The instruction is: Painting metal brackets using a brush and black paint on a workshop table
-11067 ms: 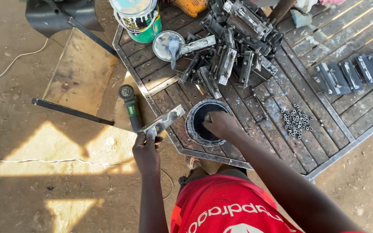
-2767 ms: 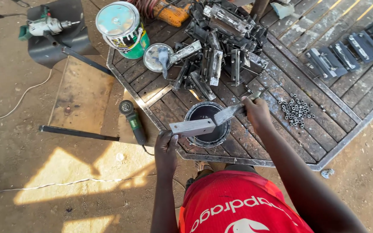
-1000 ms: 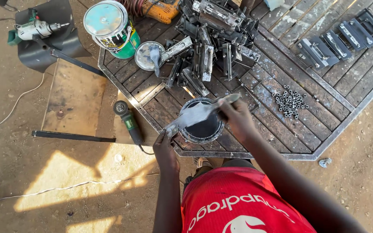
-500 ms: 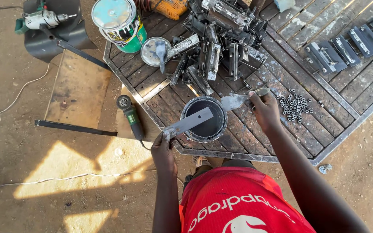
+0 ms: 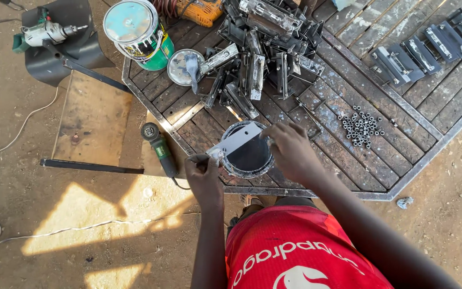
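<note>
I've got the flat metal piece [image 5: 237, 143] lying across the mouth of the open black paint can [image 5: 248, 157], which sits near the front edge of the octagonal table [image 5: 402, 184]. My left hand [image 5: 204, 175] pinches the piece's lower left end between thumb and fingertips, out past the can's rim. My right hand [image 5: 291, 151] is up at the other end, fingers curled down over it; whether there's a brush under them I can't tell, the hand hides it.

My read: this is the coating step, with the piece held over the can so drips fall back in. The next move wants a steady pinch on the left and a clean lift clear of the rim, keeping wet faces off my fingers.

Around me: the stack of matching metal brackets [image 5: 266, 45] crowds the table's middle, just behind the can, so there's little room that way. A can lid with a rag on it [image 5: 184, 67] lies left of the stack, and a sealed paint tin [image 5: 137, 32] stands at the back left corner. A scatter of nuts [image 5: 360, 126] sits to my right, well apart. Off the left edge, the angle grinder [image 5: 159, 150] lies on a board, its cord trailing near my left wrist, something to mind. A drill [image 5: 44, 33] rests on a dark seat further back.
</note>
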